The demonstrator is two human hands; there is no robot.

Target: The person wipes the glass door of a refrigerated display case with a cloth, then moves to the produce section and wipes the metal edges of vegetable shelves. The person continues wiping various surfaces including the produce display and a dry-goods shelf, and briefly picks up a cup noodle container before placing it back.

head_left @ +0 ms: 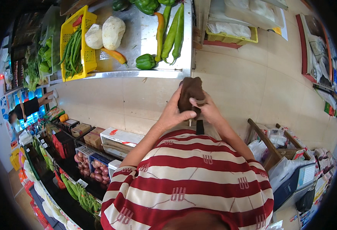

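A brown cloth (190, 93) is bunched between my two hands, in front of my waist and just off the corner of a metal counter (99, 75). My left hand (174, 110) grips its left side, thumb across the lower part. My right hand (206, 107) holds the right side, with the thumb pressed on the cloth. Long green peppers (172, 37), an orange pepper (159, 34), a green bell pepper (145, 61) and peeled white root vegetables (113, 33) lie on the counter. A yellow basket (91, 57) there holds green beans or thin peppers.
Vegetable shelves with onions (99, 172) and long beans (82, 198) run along the lower left. Another person (27, 109) stands far left. A wooden frame (264, 141) with plastic bags is at my right. A yellow crate (243, 40) stands beyond the counter's right edge.
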